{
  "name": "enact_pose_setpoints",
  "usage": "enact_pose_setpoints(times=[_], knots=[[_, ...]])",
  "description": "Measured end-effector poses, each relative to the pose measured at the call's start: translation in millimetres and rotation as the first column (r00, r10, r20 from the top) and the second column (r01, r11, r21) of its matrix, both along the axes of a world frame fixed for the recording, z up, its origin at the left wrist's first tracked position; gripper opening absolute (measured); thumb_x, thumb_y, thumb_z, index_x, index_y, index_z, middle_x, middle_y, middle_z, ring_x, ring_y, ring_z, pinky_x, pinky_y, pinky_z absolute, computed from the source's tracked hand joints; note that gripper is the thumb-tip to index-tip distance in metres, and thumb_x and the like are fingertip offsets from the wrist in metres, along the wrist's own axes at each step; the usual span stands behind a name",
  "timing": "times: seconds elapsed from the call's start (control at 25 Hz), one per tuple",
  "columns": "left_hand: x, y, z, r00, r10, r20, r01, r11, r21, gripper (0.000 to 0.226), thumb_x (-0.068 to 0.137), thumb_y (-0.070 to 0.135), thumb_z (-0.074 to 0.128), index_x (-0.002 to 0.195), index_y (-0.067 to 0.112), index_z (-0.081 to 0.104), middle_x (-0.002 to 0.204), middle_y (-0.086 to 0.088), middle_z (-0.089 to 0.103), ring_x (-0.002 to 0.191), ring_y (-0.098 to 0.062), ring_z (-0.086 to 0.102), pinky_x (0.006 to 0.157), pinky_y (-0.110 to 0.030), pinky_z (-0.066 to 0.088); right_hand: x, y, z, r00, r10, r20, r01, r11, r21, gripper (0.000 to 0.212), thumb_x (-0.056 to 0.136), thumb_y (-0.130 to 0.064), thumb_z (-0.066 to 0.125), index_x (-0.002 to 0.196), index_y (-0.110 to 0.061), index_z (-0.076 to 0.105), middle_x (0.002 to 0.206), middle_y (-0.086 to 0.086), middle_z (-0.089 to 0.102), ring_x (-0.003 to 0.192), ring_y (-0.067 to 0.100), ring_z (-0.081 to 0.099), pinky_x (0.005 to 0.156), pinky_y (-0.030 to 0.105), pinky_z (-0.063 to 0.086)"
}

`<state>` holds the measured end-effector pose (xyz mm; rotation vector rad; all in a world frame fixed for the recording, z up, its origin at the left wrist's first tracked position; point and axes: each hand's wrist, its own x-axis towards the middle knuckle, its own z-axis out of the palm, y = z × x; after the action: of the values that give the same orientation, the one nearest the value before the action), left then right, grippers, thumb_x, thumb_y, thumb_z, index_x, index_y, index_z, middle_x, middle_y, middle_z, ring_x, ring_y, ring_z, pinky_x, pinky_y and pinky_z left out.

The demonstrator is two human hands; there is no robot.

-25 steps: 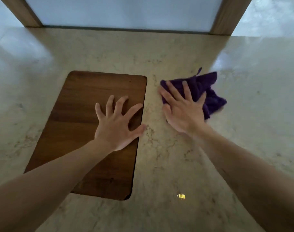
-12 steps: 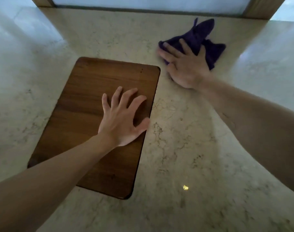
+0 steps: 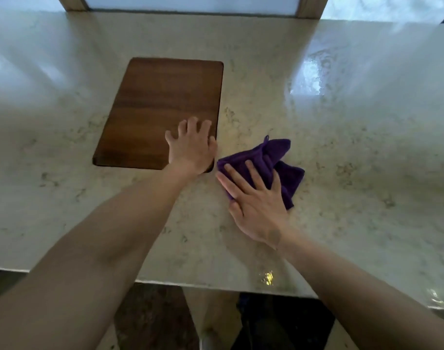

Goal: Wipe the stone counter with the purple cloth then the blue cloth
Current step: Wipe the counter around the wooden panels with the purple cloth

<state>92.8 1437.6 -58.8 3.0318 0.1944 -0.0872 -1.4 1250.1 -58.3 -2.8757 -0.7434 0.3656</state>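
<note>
A crumpled purple cloth (image 3: 274, 162) lies on the pale veined stone counter (image 3: 355, 147), just right of a wooden board. My right hand (image 3: 256, 205) presses flat on the cloth's near left part, fingers spread and pointing away from me. My left hand (image 3: 192, 147) rests flat on the near right corner of the brown wooden board (image 3: 163, 107), fingers spread, holding nothing. No blue cloth is in view.
The counter's near edge (image 3: 216, 286) runs across the lower frame, with dark floor below it. At the back stands a frosted window with wooden frame posts (image 3: 309, 6). A wet shiny patch (image 3: 314, 77) glints on the counter at right.
My right hand has dragged the purple cloth from the far side of the counter back toward me, beside the board's near corner. My left hand stays on the board, nearer its front edge.
</note>
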Motion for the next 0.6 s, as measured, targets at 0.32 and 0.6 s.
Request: enact_pose_setpoints(times=[0.32,0.6], knots=[[-197,-26,5,0.974,-0.223,0.031,0.225,0.963,-0.148,0.040,0.102,0.033,0.036,0.141,0.022,0.042,0.149,-0.006,0.037,0.132,-0.030,0.039,0.111,-0.050,0.025,-165,-15,1,0.998,-0.039,0.039,0.041,0.998,-0.049,0.060,0.098,-0.047,0.023,0.155,-0.044,0.008,0.164,-0.017,0.003,0.153,0.023,-0.004,0.117,0.062,0.003],[-232,-47,30,0.993,-0.078,-0.085,0.047,0.948,-0.316,0.042,0.101,0.045,0.038,0.136,0.024,0.049,0.138,-0.003,0.048,0.128,-0.024,0.042,0.107,-0.041,0.031,-149,-30,33,0.972,-0.235,0.000,0.233,0.963,0.136,0.045,0.098,-0.043,0.041,0.143,-0.040,0.038,0.160,-0.014,0.027,0.148,0.017,0.024,0.116,0.048,0.023]])
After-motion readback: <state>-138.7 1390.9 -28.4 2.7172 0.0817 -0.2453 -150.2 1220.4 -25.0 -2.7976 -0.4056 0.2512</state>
